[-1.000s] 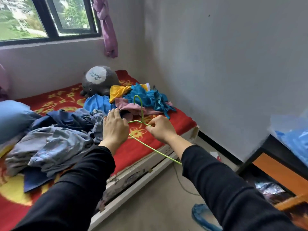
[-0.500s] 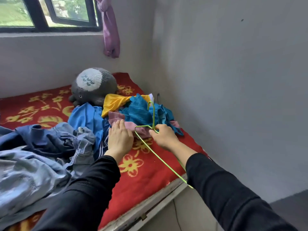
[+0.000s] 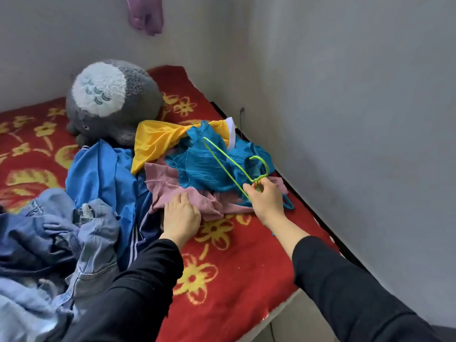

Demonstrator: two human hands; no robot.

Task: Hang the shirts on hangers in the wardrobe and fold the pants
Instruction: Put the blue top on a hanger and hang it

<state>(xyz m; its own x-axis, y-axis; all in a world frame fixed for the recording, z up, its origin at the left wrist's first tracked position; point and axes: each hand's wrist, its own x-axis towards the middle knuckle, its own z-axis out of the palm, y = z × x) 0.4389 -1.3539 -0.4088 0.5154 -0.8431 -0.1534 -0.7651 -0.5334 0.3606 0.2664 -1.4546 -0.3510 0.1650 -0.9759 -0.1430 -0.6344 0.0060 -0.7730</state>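
Head view of a bed corner, with the clothing heap lying on a red bed blanket with yellow flowers (image 3: 222, 272). The right hand (image 3: 264, 202) pinches a lime-green wire hanger (image 3: 225, 169) at its neck, just below the hook. The hanger's triangle points far and left, tilted over a teal crinkled garment (image 3: 202, 171). The left hand (image 3: 181, 215) lies with relaxed fingers on the near edge of a dusty-pink garment (image 3: 165, 181) and grips nothing that can be seen. The pink garment lies partly under the teal one. A yellow garment (image 3: 155, 141) lies just beyond both. To the left, a bright blue jacket with white stripes (image 3: 103, 174) adjoins a heap of denim clothing (image 3: 74, 233) at near left. A grey plush toy (image 3: 111, 99) sits at the far side against the wall. The end of a purple curtain (image 3: 145, 18) hangs above.
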